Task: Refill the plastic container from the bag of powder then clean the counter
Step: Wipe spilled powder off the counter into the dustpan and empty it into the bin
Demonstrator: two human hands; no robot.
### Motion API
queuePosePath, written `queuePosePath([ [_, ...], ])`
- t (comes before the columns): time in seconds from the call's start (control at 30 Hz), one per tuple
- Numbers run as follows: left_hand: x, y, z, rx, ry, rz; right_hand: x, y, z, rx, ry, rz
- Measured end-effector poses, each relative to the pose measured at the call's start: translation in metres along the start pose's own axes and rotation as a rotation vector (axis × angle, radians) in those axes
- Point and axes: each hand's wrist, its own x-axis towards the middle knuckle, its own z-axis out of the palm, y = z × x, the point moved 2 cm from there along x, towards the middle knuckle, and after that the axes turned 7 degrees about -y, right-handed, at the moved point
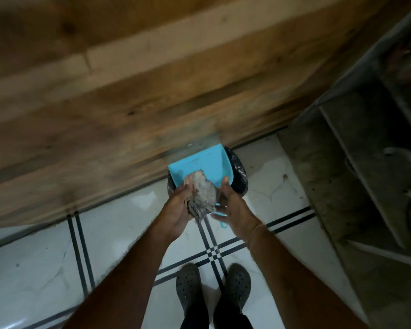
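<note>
Seen from above, standing on white tiled floor [119, 224] beside a wooden counter front [105, 103]. Left hand [179, 206] closed around a crumpled grey rag [203, 194], pressing it into a blue dustpan [199, 162]. Right hand [231, 205] gripping the dustpan's handle, tilted over a black-lined bin [239, 172]. Grey clogs [188, 283] below.
</note>
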Motion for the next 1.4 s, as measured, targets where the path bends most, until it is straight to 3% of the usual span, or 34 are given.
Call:
queuePosePath([
  [0.07, -0.031, 0.019, 0.028, 0.033, -0.039, -0.015, -0.041, -0.021, 0.018, 0.062, -0.053, -0.003],
  [0.17, -0.077, 0.058, 0.077, 0.171, -0.085, -0.005, -0.108, -0.056, 0.037, 0.070, -0.003, -0.068],
  [0.37, -0.194, 0.145, 0.188, 0.606, -0.066, 0.009, -0.277, -0.135, 0.055, -0.008, 0.173, -0.432],
  [0.53, -0.266, 0.187, 0.286, 0.814, -0.311, 0.126, -0.419, -0.183, 0.048, 0.038, 0.208, -0.671],
  [0.67, -0.295, 0.193, 0.373, 0.829, -0.442, 0.284, -0.492, -0.195, 0.022, 0.140, 0.181, -0.653],
  [0.87, -0.295, 0.189, 0.484, 0.815, -0.439, 0.350, -0.555, -0.232, -0.038, 0.219, 0.200, -0.853],
  [1.07, -0.273, 0.159, 0.574, 0.898, -0.333, 0.421, -0.580, -0.257, -0.122, 0.096, 0.605, -0.967],
  [1.2, -0.248, 0.140, 0.599, 0.884, -0.364, 0.434, -0.582, -0.266, -0.160, -0.143, 0.693, -1.025],
  [1.3, -0.223, 0.136, 0.614, 0.979, -0.370, 0.488, -0.579, -0.280, -0.183, -0.242, 0.736, -1.028],
  [1.4, -0.192, 0.135, 0.630, 1.063, -0.419, 0.484, -0.562, -0.294, -0.208, -0.269, 0.775, -0.897],
])
